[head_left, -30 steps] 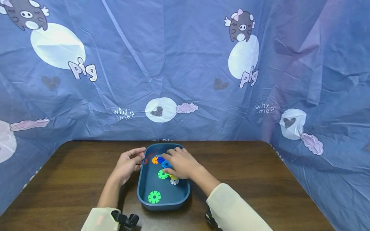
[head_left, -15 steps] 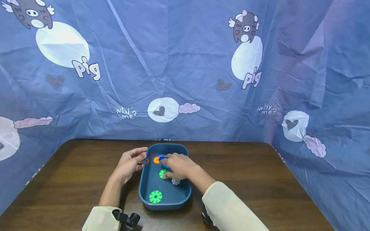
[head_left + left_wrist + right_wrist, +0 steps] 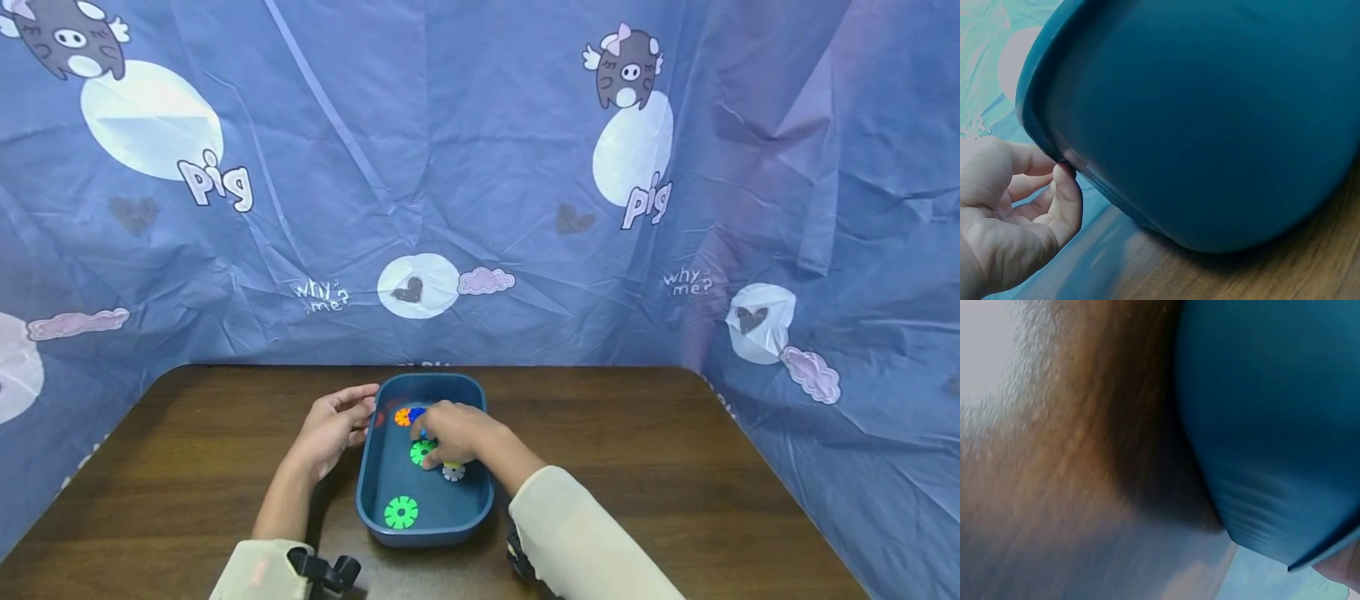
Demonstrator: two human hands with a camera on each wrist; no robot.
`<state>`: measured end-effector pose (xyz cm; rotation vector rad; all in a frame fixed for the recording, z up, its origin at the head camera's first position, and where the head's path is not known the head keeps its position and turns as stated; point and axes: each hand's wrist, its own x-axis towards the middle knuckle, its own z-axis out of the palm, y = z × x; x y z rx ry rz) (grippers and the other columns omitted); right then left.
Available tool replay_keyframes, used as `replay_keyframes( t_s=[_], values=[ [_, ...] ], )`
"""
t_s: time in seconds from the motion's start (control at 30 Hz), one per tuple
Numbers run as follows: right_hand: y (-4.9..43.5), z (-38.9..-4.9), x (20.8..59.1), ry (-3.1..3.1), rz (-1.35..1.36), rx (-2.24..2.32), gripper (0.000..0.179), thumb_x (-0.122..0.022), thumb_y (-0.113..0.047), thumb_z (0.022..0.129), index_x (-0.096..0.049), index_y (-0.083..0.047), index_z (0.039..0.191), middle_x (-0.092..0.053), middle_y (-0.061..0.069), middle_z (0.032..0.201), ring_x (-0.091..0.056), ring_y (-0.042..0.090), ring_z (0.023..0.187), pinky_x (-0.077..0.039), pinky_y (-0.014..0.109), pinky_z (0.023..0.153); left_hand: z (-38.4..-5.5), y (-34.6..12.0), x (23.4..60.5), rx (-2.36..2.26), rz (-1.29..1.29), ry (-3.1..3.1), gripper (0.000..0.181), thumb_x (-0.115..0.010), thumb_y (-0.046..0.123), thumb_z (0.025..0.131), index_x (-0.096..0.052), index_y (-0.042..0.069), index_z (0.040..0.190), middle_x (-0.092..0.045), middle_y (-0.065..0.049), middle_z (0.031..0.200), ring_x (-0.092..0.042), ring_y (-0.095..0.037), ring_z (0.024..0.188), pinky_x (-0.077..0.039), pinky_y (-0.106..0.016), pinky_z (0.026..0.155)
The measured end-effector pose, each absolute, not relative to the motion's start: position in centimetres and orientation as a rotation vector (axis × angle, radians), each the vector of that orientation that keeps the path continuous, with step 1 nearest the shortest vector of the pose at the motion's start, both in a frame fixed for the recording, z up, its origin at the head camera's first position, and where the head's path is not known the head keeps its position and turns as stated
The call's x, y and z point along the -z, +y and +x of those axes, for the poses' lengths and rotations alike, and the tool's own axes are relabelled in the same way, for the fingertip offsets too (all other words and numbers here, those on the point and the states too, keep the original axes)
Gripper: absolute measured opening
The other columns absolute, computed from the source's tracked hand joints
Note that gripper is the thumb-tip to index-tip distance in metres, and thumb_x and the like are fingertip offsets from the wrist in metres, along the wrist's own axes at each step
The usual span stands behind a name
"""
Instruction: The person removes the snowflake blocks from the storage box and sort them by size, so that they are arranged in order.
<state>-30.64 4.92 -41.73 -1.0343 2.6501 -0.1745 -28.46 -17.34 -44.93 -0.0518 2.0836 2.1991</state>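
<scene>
A deep blue plastic tray stands on the table, with flower-shaped plastic discs inside. My left hand is at its left wall. In the left wrist view, the thumb and forefinger of that hand pinch the tray's rim. My right hand reaches into the tray, fingers bent downward over the blue discs, thumb apart from them. Beside its thumb lies a green disc. An orange disc and a dark blue disc lie beyond the fingers. The right fingertips are hidden from the right wrist view.
Another green disc lies at the tray's near left corner. A white disc and part of a yellow disc show below the right hand. The brown wooden table ends at a blue printed cloth.
My right hand has moved slightly left and nearer, its fingers bending lower over the blue discs. My left hand keeps its place at the tray's wall.
</scene>
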Motion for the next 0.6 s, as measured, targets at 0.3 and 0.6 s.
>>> replay_keyframes(
  t_s=[0.3, 0.6],
  values=[
    [4.52, -30.78, 42.02, 2.621, -0.993, 0.272, 0.036, -0.083, -0.030, 0.088, -0.075, -0.018, 0.121, -0.072, -0.004, 0.108, -0.060, 0.008, 0.095, -0.054, 0.032, 0.094, -28.40, -17.32, 44.99, -2.217, -0.011, 2.076, 0.043, -0.057, 0.007, 0.104, -0.049, -0.008, 0.144, -0.064, -0.003, 0.099, -0.063, -0.013, 0.084, -0.057, -0.025, 0.070],
    [4.15, -30.96, 42.18, 2.599, -0.902, 0.334, 0.029, -0.084, -0.026, 0.087, -0.074, -0.021, 0.114, -0.068, -0.005, 0.109, -0.059, 0.009, 0.100, -0.051, 0.032, 0.097, -28.56, -17.51, 45.24, -2.185, -0.008, 2.099, 0.041, -0.055, 0.008, 0.105, -0.051, -0.005, 0.143, -0.064, -0.006, 0.104, -0.063, -0.015, 0.085, -0.057, -0.026, 0.073]
  ],
)
